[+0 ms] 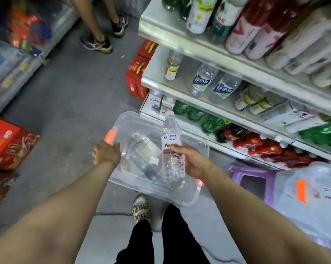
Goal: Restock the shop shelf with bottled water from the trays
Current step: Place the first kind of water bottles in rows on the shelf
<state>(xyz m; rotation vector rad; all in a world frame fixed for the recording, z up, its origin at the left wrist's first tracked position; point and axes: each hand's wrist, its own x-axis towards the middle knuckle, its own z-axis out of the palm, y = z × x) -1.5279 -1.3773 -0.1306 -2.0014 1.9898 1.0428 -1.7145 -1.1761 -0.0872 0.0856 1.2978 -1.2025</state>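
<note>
Head view: a metal shelf point(179, 84) full of drinks stands at the right. In front of it the left hand point(106, 152) grips the rim of a clear tray point(134, 119), with blurred dark things inside, perhaps packets. Over the tray the right hand point(197, 161) is wrapped around the lower part of a water bottle point(171, 138): transparent, ribbed, upright, with white cap and a white label with blue print.

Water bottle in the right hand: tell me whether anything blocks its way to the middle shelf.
Nothing visible does. The right hand holds the water bottle above the clear tray, which the left hand grips by its rim. Open air lies between the bottle and the middle shelf, which has bare space beside the blue-labelled bottles.
</note>
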